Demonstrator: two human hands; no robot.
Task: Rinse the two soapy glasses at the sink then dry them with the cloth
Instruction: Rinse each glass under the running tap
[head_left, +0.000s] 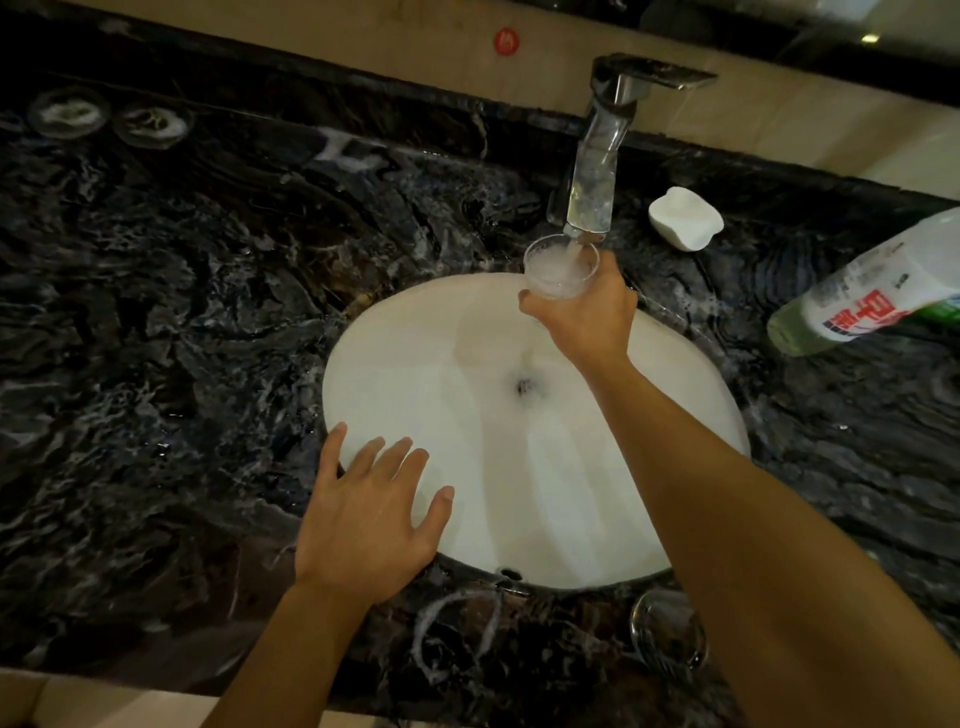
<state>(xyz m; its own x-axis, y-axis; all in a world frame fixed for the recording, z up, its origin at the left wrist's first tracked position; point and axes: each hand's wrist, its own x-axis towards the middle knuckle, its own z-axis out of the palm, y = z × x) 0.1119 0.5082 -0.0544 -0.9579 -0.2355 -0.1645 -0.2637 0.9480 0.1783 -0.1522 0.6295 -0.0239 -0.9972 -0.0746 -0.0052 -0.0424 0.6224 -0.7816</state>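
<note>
You are early in the job, by my reading: the first rinse is under way and drying has not begun. No cloth shows anywhere. Your left hand (369, 514) is released, fingers spread flat over the near left rim of the sink (405, 364), holding nothing. Up and to the right of it, your right hand (582, 317) grasps the glass (558, 270) round its lower part, with the mouth held up under the faucet (597, 171). Water runs into it and the inside looks cloudy white with foam, so I judge it not yet rinsed clean. Just left of your right forearm, on the counter (156, 312) near its front edge, sits what seems to be the second glass (669, 631), untouched and not yet rinsed.
</note>
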